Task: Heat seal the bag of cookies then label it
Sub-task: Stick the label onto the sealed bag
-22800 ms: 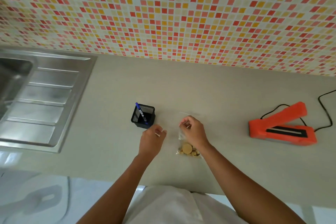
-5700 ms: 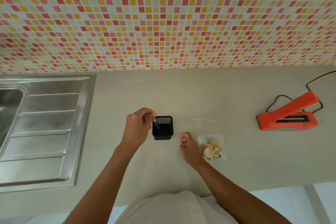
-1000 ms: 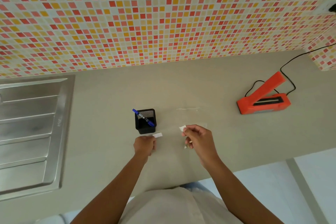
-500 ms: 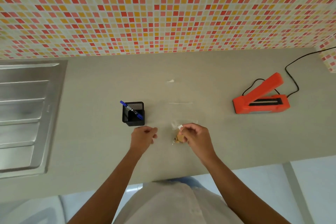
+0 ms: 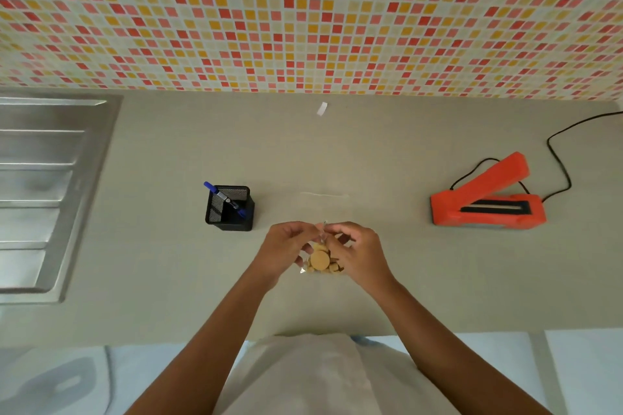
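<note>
A small clear bag of round cookies (image 5: 320, 261) lies on the grey counter (image 5: 387, 158), close to the front edge. My left hand (image 5: 285, 251) and my right hand (image 5: 360, 251) meet over its top, fingers pinching the plastic there. A small white label may sit between the fingertips; I cannot tell. The orange heat sealer (image 5: 485, 199) stands with its lid raised to the right, well apart from my hands. A blue marker (image 5: 224, 199) leans in a black mesh pen holder (image 5: 229, 209) just left of my left hand.
A small white slip of paper (image 5: 322, 108) lies near the tiled wall. A thin clear strip (image 5: 323, 194) lies behind the bag. The sealer's black cord (image 5: 559, 158) loops off to the right. A steel sink drainboard (image 5: 43, 192) fills the left side.
My left hand has moved right and joined my right hand on the top of the bag. The white slip now lies farther back, near the wall.
</note>
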The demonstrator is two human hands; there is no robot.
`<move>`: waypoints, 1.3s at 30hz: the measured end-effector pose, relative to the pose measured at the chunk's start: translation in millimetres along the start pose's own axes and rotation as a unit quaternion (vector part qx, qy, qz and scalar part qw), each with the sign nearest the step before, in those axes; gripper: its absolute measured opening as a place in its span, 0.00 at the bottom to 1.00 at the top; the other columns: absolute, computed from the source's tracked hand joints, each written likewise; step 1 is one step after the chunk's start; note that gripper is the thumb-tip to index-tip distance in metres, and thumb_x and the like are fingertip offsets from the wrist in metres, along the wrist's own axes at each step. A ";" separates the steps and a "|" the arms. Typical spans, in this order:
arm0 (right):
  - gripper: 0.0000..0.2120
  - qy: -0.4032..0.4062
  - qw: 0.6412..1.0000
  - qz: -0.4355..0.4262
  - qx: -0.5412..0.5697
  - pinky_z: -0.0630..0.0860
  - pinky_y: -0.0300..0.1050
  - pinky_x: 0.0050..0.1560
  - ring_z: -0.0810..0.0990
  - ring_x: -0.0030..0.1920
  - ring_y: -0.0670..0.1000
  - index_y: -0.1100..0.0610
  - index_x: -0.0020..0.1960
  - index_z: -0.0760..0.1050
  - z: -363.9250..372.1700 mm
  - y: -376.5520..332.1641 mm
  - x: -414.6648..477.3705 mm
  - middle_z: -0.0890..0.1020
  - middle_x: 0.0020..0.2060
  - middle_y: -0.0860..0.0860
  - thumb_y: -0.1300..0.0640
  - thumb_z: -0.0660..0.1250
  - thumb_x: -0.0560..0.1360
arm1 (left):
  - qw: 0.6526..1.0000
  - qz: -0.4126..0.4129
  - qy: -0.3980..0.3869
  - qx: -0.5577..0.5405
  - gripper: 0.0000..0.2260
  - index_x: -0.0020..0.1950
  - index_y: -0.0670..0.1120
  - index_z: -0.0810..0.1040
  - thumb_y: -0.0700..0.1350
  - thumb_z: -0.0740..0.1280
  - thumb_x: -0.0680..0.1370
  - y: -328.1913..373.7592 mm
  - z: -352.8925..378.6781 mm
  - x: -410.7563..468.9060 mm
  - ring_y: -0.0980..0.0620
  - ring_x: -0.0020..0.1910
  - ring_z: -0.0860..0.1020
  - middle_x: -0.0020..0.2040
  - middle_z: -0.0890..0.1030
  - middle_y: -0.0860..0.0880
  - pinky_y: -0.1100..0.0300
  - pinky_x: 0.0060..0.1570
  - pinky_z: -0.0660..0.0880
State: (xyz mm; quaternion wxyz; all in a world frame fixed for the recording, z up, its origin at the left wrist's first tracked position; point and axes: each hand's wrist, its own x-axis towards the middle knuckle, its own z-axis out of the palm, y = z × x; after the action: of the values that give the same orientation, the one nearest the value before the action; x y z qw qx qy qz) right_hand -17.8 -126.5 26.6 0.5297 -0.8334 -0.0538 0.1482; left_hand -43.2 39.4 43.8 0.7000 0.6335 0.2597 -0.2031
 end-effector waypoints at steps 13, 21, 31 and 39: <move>0.13 -0.084 0.993 0.072 0.041 0.80 0.43 0.54 0.84 0.50 0.46 0.54 0.50 0.85 -10.5 18.8 25.3 0.87 0.46 0.47 0.66 0.65 0.76 | 0.991 0.009 0.030 0.128 0.03 0.47 0.43 0.83 0.39 0.69 0.75 -12.6 0.8 41.5 0.53 0.34 0.79 0.41 0.84 0.41 0.64 0.25 0.73; 0.08 -0.077 0.987 0.139 0.000 0.77 0.37 0.42 0.80 0.38 0.40 0.53 0.49 0.82 -6.6 33.1 38.7 0.83 0.40 0.46 0.52 0.75 0.72 | 0.961 0.047 0.020 0.272 0.06 0.41 0.49 0.81 0.42 0.67 0.76 -19.0 7.0 61.2 0.54 0.37 0.80 0.38 0.81 0.54 0.65 0.39 0.74; 0.04 -0.059 0.978 0.199 0.014 0.74 0.33 0.35 0.80 0.32 0.40 0.55 0.43 0.84 -6.5 47.1 49.3 0.85 0.35 0.47 0.56 0.77 0.71 | 0.956 0.046 0.027 0.287 0.04 0.45 0.47 0.85 0.46 0.72 0.75 -27.6 17.9 74.1 0.57 0.38 0.80 0.38 0.82 0.55 0.68 0.39 0.74; 0.03 -0.045 0.977 0.206 -0.032 0.73 0.28 0.36 0.81 0.36 0.41 0.55 0.42 0.84 1.3 50.2 66.2 0.84 0.35 0.46 0.58 0.76 0.70 | 0.945 0.034 0.123 0.301 0.02 0.45 0.47 0.84 0.42 0.72 0.74 -28.0 24.4 78.7 0.57 0.40 0.81 0.40 0.84 0.53 0.72 0.38 0.73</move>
State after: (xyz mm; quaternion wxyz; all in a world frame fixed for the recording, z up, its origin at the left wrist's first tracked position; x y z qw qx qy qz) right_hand 41.4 -130.7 -31.6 0.4582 -0.8354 0.0908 0.2898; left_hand 3.8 15.5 -25.4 0.4458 0.8431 0.2489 -0.1689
